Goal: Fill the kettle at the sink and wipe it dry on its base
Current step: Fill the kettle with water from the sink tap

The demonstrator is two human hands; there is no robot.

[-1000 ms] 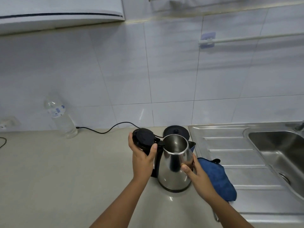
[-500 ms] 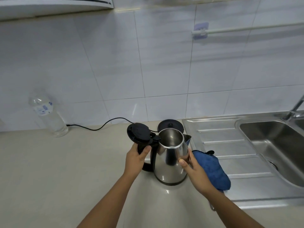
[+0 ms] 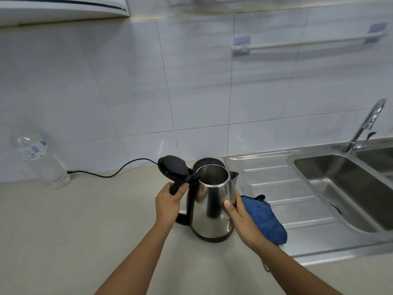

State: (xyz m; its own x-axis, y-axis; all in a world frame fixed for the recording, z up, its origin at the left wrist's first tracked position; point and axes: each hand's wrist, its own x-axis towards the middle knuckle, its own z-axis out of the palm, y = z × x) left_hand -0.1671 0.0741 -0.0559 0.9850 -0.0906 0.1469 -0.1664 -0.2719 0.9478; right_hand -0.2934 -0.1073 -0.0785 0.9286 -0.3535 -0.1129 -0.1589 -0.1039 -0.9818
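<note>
A steel kettle (image 3: 210, 201) with a black handle stands on the beige counter, and its black lid (image 3: 172, 168) is flipped open to the left. My left hand (image 3: 169, 204) grips the handle. The fingers of my right hand (image 3: 238, 216) are pressed against the kettle's right side. Just behind the kettle lies its round black base (image 3: 207, 162), mostly hidden, with a black cord (image 3: 119, 171) running left along the wall. A blue cloth (image 3: 264, 218) lies on the drainboard right of the kettle. The sink basin (image 3: 348, 188) and its tap (image 3: 365, 126) are at the far right.
A clear plastic bottle (image 3: 40, 160) stands by the wall at far left. The ribbed steel drainboard (image 3: 276, 179) lies between kettle and basin. A white rail (image 3: 306, 42) hangs on the tiled wall. A cupboard's underside (image 3: 63, 9) is overhead at top left.
The view has swung to the right, bringing the tap into sight. My left hand has slid from the lid down onto the handle. The kettle stays on the counter.
</note>
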